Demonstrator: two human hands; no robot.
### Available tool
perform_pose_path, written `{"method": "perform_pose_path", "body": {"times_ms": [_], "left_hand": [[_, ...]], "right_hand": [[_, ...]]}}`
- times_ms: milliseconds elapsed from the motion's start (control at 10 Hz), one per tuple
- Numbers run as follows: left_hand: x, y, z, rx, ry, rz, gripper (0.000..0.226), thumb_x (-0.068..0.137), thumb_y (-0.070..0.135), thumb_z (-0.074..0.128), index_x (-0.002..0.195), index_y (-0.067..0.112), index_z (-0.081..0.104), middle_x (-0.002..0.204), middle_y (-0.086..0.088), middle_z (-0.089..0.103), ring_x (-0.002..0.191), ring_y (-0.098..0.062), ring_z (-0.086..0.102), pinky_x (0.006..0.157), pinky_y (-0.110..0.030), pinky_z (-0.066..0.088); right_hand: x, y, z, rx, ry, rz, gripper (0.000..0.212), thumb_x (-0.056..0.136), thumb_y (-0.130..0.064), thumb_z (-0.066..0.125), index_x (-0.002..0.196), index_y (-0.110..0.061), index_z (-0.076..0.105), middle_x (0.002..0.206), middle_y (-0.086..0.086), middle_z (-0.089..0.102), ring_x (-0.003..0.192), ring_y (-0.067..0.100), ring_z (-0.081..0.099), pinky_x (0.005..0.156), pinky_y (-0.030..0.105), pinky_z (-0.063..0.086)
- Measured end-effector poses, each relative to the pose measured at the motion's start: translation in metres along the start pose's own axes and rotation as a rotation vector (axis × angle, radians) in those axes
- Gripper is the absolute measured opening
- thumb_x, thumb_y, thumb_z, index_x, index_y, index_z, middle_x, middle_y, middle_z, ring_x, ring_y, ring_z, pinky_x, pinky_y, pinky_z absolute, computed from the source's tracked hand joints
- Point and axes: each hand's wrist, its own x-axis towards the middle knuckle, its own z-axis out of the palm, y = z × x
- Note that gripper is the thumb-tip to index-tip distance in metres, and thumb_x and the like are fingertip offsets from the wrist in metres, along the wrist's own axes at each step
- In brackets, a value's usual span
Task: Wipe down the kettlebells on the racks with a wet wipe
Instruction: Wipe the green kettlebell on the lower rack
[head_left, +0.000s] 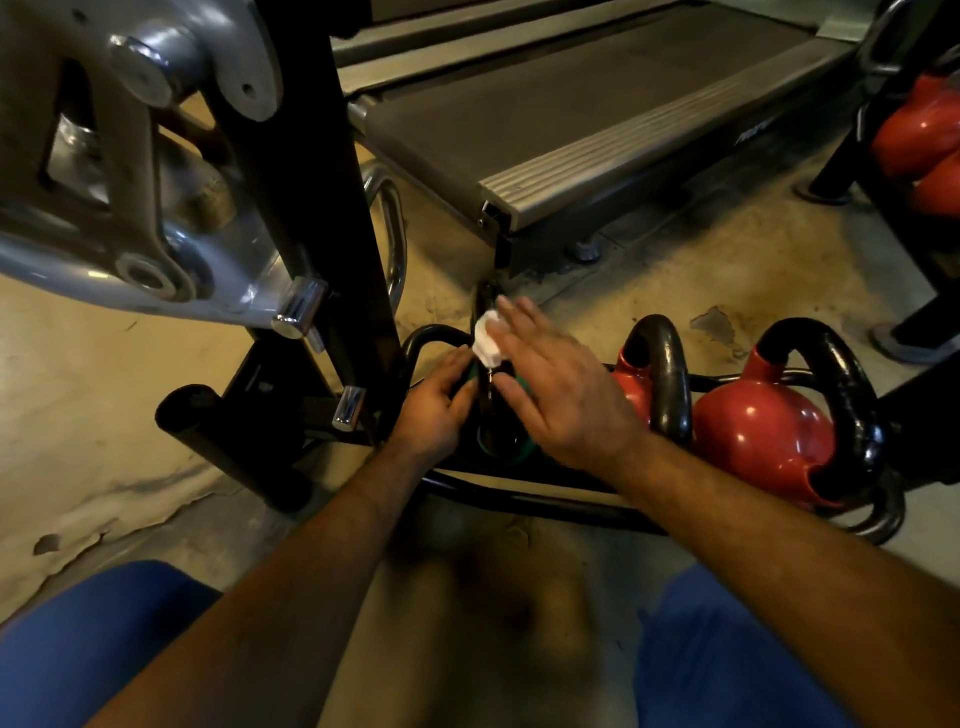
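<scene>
A green kettlebell (511, 448) with a black handle sits at the left end of a low black rack (524, 501), mostly hidden by my hands. My left hand (435, 410) grips its left side. My right hand (558, 387) has straight, spread fingers and presses a crumpled white wet wipe (487, 343) against the top of the handle. To the right on the same rack stand two red kettlebells (756, 434) (636, 387) with black handles.
A black and silver machine frame (291, 249) rises close on the left. A treadmill deck (571, 124) lies beyond the rack. More red kettlebells (919, 140) sit on a stand at the far right. My knees in blue fill the bottom corners.
</scene>
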Motion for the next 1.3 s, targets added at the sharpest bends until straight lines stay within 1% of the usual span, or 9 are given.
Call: {"method": "perform_pose_path", "body": {"times_ms": [300,400,500,700,800,1000,1100,1200,1300], "left_hand": [[-0.004,0.004,0.001,-0.067,-0.001,-0.007,0.055,0.085,0.045,0.055,0.133,0.020,0.059,0.134,-0.011,0.062,0.128,-0.029,0.056,0.109,-0.058,0.042],[-0.002,-0.003,0.001,-0.140,-0.021,-0.029,0.050,0.081,0.045,0.063,0.126,0.023,0.060,0.134,-0.013,0.060,0.128,-0.031,0.056,0.110,-0.054,0.042],[-0.001,-0.002,-0.001,-0.101,-0.029,-0.052,0.050,0.088,0.032,0.065,0.134,0.016,0.056,0.141,-0.019,0.054,0.134,-0.036,0.050,0.113,-0.060,0.036],[-0.002,0.003,0.001,-0.042,-0.038,0.002,0.039,0.093,0.015,0.056,0.132,0.009,0.057,0.134,-0.015,0.059,0.128,-0.035,0.055,0.108,-0.042,0.044],[0.003,0.000,-0.001,0.019,-0.051,-0.040,0.049,0.095,0.018,0.045,0.143,0.008,0.049,0.149,-0.013,0.049,0.139,-0.030,0.045,0.116,-0.043,0.037],[-0.002,0.003,0.003,-0.105,-0.013,-0.021,0.041,0.094,0.019,0.062,0.134,0.015,0.057,0.135,-0.009,0.061,0.127,-0.024,0.057,0.109,-0.048,0.045],[-0.003,0.007,-0.002,-0.154,-0.078,-0.104,0.063,0.088,0.053,0.056,0.141,0.018,0.054,0.146,-0.011,0.052,0.137,-0.029,0.048,0.115,-0.050,0.038],[-0.008,0.022,-0.002,-0.234,-0.055,-0.111,0.056,0.092,0.043,0.059,0.135,0.007,0.057,0.140,-0.018,0.055,0.131,-0.031,0.053,0.111,-0.037,0.042],[-0.006,0.024,-0.001,-0.291,-0.021,-0.120,0.061,0.089,0.041,0.061,0.135,0.001,0.055,0.140,-0.021,0.054,0.131,-0.032,0.053,0.111,-0.038,0.042]], "right_hand": [[0.003,0.011,-0.006,0.011,-0.067,-0.179,0.053,0.106,-0.035,0.040,0.151,-0.006,0.041,0.159,0.013,0.037,0.152,0.023,0.028,0.119,0.046,0.033],[-0.005,0.003,0.004,0.004,-0.066,-0.311,0.045,0.105,-0.030,0.045,0.139,-0.004,0.057,0.151,0.016,0.049,0.148,0.027,0.036,0.119,0.048,0.033],[-0.013,0.007,0.002,-0.064,-0.096,-0.431,0.042,0.104,-0.028,0.049,0.137,-0.005,0.060,0.150,0.017,0.049,0.147,0.030,0.037,0.120,0.048,0.032],[-0.003,0.015,0.001,-0.070,-0.020,-0.426,0.039,0.104,-0.023,0.052,0.137,-0.004,0.059,0.149,0.017,0.050,0.145,0.030,0.040,0.118,0.045,0.035],[-0.023,0.014,0.007,-0.083,-0.058,-0.523,0.037,0.103,-0.017,0.054,0.137,-0.005,0.058,0.150,0.017,0.048,0.147,0.032,0.037,0.120,0.048,0.032],[-0.003,0.025,0.000,-0.125,-0.063,-0.470,0.041,0.101,-0.015,0.052,0.141,-0.006,0.054,0.155,0.017,0.043,0.149,0.032,0.032,0.121,0.046,0.030],[-0.029,0.019,0.012,-0.181,-0.103,-0.580,0.042,0.101,-0.016,0.052,0.142,-0.004,0.053,0.155,0.018,0.042,0.149,0.034,0.031,0.122,0.050,0.027],[-0.029,0.022,0.009,-0.316,-0.100,-0.639,0.047,0.103,-0.020,0.048,0.147,-0.005,0.046,0.158,0.019,0.036,0.150,0.034,0.028,0.123,0.049,0.024],[-0.028,0.022,0.011,-0.404,-0.087,-0.616,0.049,0.105,-0.024,0.041,0.150,-0.005,0.040,0.161,0.019,0.030,0.151,0.036,0.022,0.124,0.049,0.019]]}}
